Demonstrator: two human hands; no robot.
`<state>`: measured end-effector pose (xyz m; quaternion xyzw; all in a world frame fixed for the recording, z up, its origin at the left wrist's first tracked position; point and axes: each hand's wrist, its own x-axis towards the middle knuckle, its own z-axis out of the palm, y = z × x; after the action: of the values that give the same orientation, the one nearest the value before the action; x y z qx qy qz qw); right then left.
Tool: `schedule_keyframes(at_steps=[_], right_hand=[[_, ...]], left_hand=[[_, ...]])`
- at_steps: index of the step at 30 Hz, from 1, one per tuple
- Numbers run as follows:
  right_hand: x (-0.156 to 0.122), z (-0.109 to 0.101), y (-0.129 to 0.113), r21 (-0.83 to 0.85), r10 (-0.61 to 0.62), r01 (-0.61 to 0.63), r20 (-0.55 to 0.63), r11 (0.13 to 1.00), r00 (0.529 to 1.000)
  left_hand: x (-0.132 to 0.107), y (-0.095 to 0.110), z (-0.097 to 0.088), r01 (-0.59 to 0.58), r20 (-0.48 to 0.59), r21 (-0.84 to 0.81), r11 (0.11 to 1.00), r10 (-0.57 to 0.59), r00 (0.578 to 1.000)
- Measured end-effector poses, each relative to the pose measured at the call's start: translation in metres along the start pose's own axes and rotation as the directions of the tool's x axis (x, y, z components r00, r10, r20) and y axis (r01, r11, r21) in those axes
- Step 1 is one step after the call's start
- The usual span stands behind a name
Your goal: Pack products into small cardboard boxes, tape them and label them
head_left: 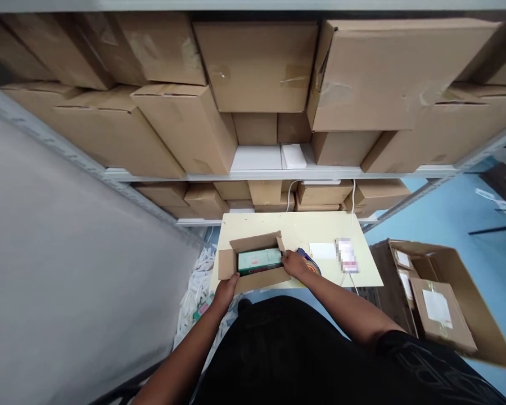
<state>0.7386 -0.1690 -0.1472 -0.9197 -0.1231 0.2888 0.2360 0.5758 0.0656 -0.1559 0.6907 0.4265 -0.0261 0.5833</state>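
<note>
A small open cardboard box (253, 277) sits on a pale yellow table (295, 228) in front of me. Inside it lies a green packet (259, 260). My left hand (226, 288) grips the box's near left corner, fingers curled on the flap. My right hand (296, 264) is at the box's right end, fingers closed against the green packet. A tape dispenser (311, 261) with a blue handle lies just right of that hand.
A white slip (321, 250) and a blurred device (346, 256) with a cable lie on the table's right. A large open carton (441, 301) with sealed parcels stands at right. Shelves of cardboard boxes (257, 67) rise ahead. White packets (198, 284) litter the floor at left.
</note>
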Motion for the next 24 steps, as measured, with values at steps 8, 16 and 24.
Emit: schedule_keyframes(at_steps=[8,16,24], right_hand=[[-0.027,-0.037,-0.009,-0.191,-0.308,0.331,0.137,0.924,0.941],[-0.055,-0.005,-0.061,-0.241,-0.544,0.634,0.35,0.735,0.763],[-0.139,0.082,-0.108,-0.259,-0.643,0.846,0.558,0.466,0.525]], left_hand=[[-0.125,-0.034,0.022,-0.013,-0.299,-0.077,0.997,-0.011,0.954],[-0.245,-0.06,0.021,-0.005,-0.586,-0.206,0.979,-0.119,0.801],[-0.363,-0.137,0.005,0.069,-0.721,-0.326,0.943,-0.295,0.627]])
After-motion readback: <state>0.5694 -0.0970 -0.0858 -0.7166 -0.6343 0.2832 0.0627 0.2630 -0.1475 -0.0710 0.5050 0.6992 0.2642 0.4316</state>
